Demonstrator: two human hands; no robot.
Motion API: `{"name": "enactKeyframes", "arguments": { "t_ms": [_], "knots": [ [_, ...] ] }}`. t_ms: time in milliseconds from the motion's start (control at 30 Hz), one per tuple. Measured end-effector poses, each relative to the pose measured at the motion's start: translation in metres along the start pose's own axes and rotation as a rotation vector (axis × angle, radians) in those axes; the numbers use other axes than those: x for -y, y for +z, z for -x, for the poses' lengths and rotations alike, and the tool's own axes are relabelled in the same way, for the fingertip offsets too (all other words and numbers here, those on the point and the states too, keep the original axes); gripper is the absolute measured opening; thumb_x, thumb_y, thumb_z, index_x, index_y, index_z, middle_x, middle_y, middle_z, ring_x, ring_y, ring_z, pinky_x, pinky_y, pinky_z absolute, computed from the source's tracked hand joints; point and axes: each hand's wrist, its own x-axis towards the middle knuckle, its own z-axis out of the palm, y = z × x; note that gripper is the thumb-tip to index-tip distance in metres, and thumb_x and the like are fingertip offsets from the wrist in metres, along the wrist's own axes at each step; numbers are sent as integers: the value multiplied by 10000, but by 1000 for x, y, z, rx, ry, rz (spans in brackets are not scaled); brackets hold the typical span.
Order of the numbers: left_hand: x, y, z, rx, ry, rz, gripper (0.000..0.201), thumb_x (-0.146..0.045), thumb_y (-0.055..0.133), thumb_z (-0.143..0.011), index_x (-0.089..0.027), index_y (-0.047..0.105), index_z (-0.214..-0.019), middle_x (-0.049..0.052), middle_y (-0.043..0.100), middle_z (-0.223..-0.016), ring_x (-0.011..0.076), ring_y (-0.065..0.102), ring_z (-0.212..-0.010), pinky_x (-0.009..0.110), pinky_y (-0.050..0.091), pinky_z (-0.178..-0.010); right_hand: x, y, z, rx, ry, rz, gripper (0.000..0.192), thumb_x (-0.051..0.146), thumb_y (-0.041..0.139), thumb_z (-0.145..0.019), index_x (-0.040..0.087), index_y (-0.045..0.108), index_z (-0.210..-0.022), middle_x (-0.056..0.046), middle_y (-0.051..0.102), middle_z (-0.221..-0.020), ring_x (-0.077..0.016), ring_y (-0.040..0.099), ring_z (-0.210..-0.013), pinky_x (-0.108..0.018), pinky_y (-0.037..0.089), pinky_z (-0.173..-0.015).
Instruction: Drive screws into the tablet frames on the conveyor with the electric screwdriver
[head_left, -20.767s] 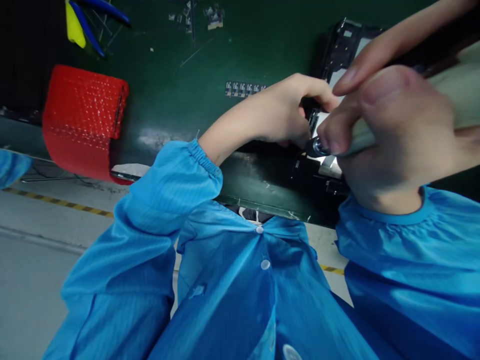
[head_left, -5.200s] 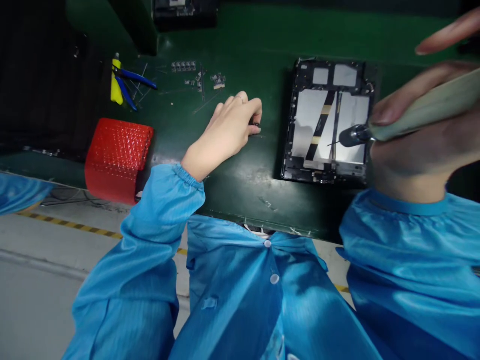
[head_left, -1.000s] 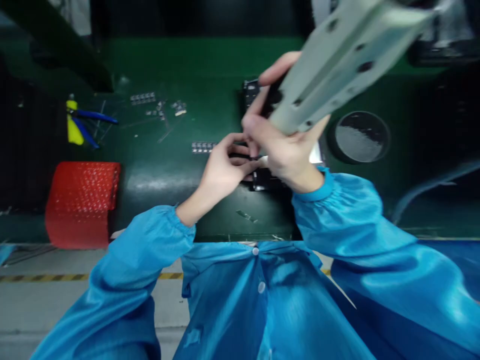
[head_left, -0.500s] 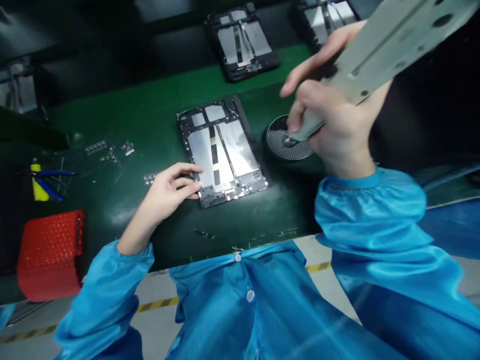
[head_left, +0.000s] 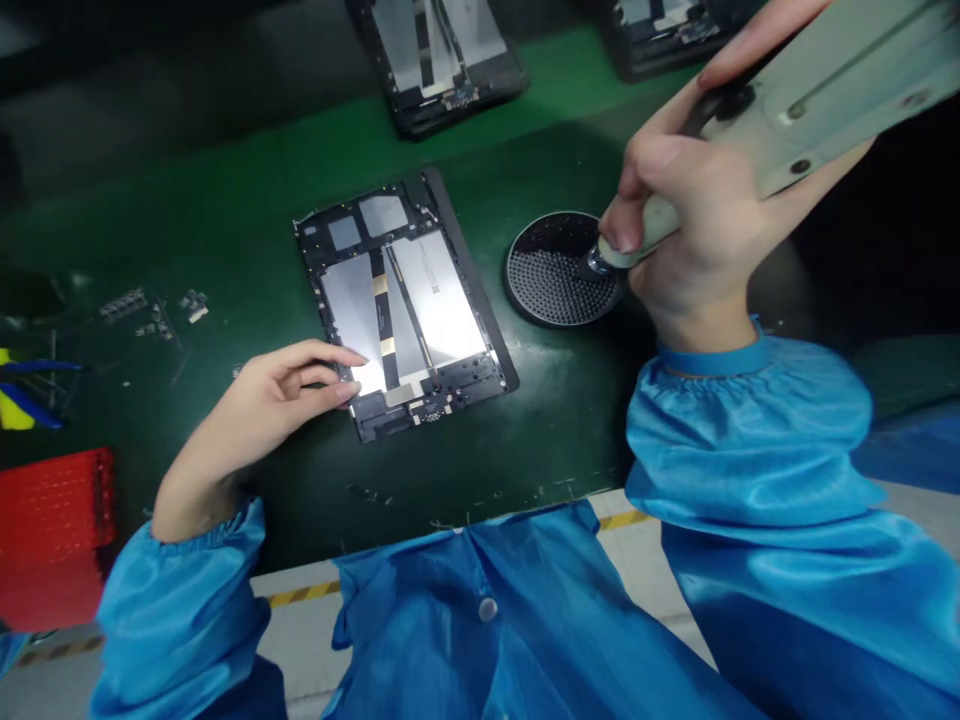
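An opened tablet (head_left: pixel 459 290) lies on the green bench with its inner parts facing up. My left hand (head_left: pixel 289 385) is at its lower left edge, with thumb and fingers closed on the rim. In my right hand (head_left: pixel 697 210) is a pale electric screwdriver (head_left: pixel 847 110), tilted, its body running off the top right corner. Its metal tip is over the right part of a round black tray (head_left: pixel 555 290) with a grid of small holes. The exact end of the tip, and any screw on it, is too small to make out.
Behind stand another opened tablet (head_left: pixel 450 60) and a partly visible one (head_left: pixel 667 35). At left are small circuit parts (head_left: pixel 154 310), blue-handled pliers (head_left: pixel 34 395) and a red perforated bin (head_left: pixel 56 530). Small scraps lie near the bench's front edge.
The view has shifted, so the tablet and bench items appear farther left. My right hand and screwdriver have moved right, the tip toward the tray's right side. My left hand stays on the tablet's edge.
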Motion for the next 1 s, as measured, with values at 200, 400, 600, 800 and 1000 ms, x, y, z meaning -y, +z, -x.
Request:
{"name": "enactKeyframes", "arguments": {
  "t_ms": [200,400,600,800,1000],
  "knots": [
    [-1,1,1,-2,7,-14,279,-344,924,-924,-279,844,-1183,18,829,-1209,142,785,-1032,192,660,-950,-2,0,1,1,-19,108,250,187,656,-830,129,502,-1017,4,487,-950,22,482,-550,-177,289,-411],
    [2,2,0,-14,18,-20,402,-452,954,-886,-257,833,-1218,73,832,-1238,184,788,-994,258,687,-920,1,0,2,15,-30,113,206,132,621,-829,119,504,-998,13,502,-982,13,531,-559,-172,285,-431],
    [7,3,-1,-23,40,-24,431,-482,947,-888,-259,842,-1241,80,837,-1184,197,791,-962,271,680,-897,-2,-1,2,20,-11,62,277,161,601,-766,156,516,-1029,51,415,-702,-21,429,-472,-192,248,-387],
    [10,1,0,26,70,-31,442,-479,902,-938,-278,830,-1325,55,847,-1020,211,820,-975,262,668,-918,-16,-2,3,-40,6,91,344,240,634,-736,159,469,-1026,55,420,-669,-24,376,-448,-182,211,-368],
    [10,9,-8,-22,104,35,349,-369,919,-889,-211,868,-1196,45,815,-853,218,816,-843,344,690,-904,5,1,5,-57,129,108,464,248,771,-759,170,522,-1143,-2,609,-922,-61,611,-704,-181,362,-430]
  ]
}}
